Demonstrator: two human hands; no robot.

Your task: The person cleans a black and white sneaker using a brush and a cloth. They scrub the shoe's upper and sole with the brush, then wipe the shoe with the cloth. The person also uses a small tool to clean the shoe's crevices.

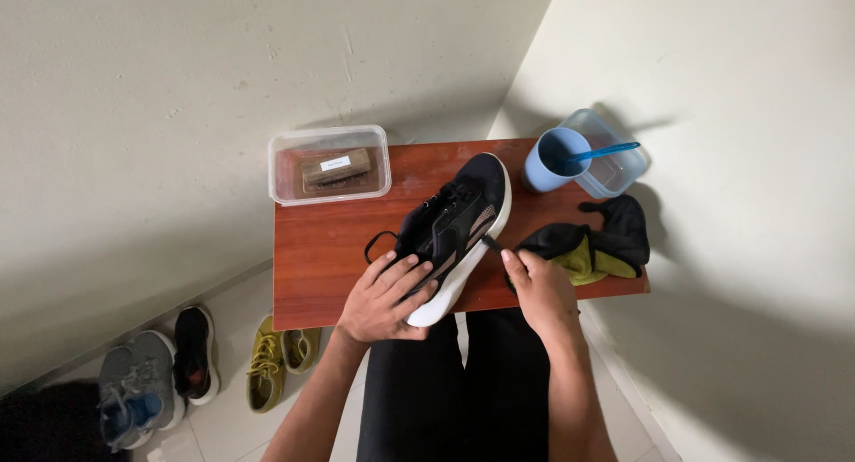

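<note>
Sneaker (459,226) under flat left hand (386,297)

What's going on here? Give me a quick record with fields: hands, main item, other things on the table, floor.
Left hand: rests on the heel end of the black sneaker
Right hand: pinches a lace end beside the sneaker
Table: reddish wood, set in a wall corner
Also on table: clear box holding a brush, blue cup with toothbrush, black and yellow cloth
Floor: grey, black and olive shoes
</note>
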